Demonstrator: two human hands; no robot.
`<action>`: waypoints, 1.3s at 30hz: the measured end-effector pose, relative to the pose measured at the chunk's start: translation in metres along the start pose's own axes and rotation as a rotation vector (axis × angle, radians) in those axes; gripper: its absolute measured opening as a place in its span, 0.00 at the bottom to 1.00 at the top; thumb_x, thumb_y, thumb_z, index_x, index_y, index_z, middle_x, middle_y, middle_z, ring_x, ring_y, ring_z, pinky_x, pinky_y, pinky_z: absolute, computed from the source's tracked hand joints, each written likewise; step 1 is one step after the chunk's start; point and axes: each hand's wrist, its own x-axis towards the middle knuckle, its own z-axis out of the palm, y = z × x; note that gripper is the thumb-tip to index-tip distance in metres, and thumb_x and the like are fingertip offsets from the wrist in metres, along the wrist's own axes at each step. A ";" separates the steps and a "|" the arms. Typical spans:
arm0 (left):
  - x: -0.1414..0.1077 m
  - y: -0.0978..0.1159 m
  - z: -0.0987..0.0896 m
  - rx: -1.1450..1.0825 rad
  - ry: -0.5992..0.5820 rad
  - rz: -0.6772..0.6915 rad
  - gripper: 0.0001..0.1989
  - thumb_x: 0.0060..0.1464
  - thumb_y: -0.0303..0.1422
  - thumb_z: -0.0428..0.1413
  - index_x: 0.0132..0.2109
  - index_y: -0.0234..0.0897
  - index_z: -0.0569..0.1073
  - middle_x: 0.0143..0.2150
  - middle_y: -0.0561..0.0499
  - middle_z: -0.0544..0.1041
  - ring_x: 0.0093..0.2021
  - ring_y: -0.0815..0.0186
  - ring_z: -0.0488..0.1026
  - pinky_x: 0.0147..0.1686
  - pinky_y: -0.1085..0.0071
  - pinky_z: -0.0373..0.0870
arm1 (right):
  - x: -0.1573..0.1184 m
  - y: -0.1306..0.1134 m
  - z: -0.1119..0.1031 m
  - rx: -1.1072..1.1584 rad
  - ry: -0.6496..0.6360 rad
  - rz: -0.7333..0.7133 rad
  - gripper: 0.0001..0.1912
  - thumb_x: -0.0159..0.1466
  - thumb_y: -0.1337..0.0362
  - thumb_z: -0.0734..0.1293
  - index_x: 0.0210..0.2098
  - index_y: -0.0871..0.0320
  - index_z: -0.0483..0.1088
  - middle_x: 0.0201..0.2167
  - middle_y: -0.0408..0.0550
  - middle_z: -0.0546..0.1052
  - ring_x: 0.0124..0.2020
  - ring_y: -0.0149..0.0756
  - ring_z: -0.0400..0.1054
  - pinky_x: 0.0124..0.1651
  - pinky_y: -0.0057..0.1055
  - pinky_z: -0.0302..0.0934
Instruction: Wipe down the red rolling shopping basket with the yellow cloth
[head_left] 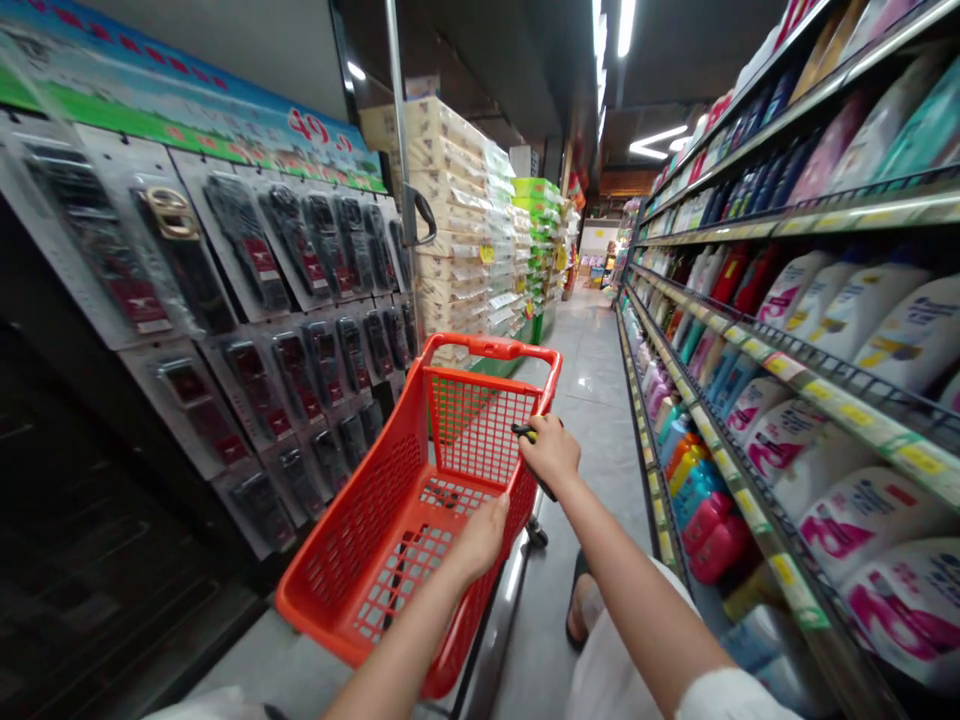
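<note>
A red plastic shopping cart (397, 480) stands in front of me, and its basket holds nothing. My left hand (484, 535) is closed over the cart's right side rim, with the fingertips hidden behind the edge. Farther along the same side, by the raised handle bar (495, 347), my right hand (551, 455) is closed round a slim black thing with a yellow part (527, 432). Its dark ends stick out on both sides of the fist; I cannot make out its kind. That fist rests against the cart's edge.
Shelves of bottles (825, 430) line the right side. On the left hangs a rack of packaged belts (247, 250) beneath a price banner (315, 130). Stacked packs (457, 230) stand beyond it. A grey tiled aisle (589, 400) runs ahead. My foot (579, 605) is beside the cart.
</note>
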 end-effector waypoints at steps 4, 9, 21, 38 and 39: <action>-0.002 -0.006 -0.016 0.145 -0.035 -0.073 0.39 0.63 0.49 0.30 0.67 0.24 0.61 0.69 0.35 0.57 0.70 0.58 0.52 0.68 0.63 0.47 | 0.020 -0.002 -0.004 -0.033 -0.025 0.049 0.12 0.59 0.59 0.66 0.40 0.52 0.76 0.41 0.50 0.73 0.37 0.40 0.71 0.35 0.31 0.59; 0.011 -0.012 -0.095 0.637 0.446 -0.144 0.33 0.63 0.42 0.42 0.68 0.22 0.57 0.71 0.30 0.49 0.72 0.46 0.40 0.67 0.48 0.41 | 0.022 0.004 -0.004 -0.033 -0.062 -0.049 0.10 0.59 0.58 0.66 0.36 0.52 0.76 0.39 0.47 0.73 0.36 0.36 0.70 0.32 0.29 0.57; 0.016 -0.007 -0.158 0.750 0.618 -0.604 0.20 0.65 0.25 0.36 0.57 0.24 0.65 0.45 0.33 0.79 0.45 0.53 0.79 0.40 0.63 0.74 | 0.066 -0.039 -0.024 -0.014 -0.024 -0.405 0.21 0.61 0.70 0.64 0.53 0.54 0.71 0.56 0.52 0.67 0.54 0.42 0.63 0.55 0.34 0.59; -0.011 -0.012 -0.146 0.924 0.654 -0.565 0.18 0.64 0.21 0.34 0.50 0.26 0.67 0.39 0.37 0.78 0.40 0.57 0.81 0.35 0.68 0.75 | 0.036 -0.209 0.056 -0.234 -0.182 -0.471 0.19 0.69 0.70 0.53 0.52 0.60 0.71 0.49 0.62 0.73 0.50 0.47 0.68 0.41 0.35 0.66; -0.013 -0.012 -0.147 0.932 0.651 -0.565 0.18 0.64 0.21 0.34 0.49 0.26 0.67 0.39 0.37 0.78 0.41 0.57 0.81 0.35 0.69 0.75 | 0.037 -0.194 0.050 -0.235 -0.190 -0.451 0.19 0.69 0.69 0.53 0.53 0.58 0.70 0.49 0.60 0.74 0.49 0.47 0.69 0.41 0.35 0.66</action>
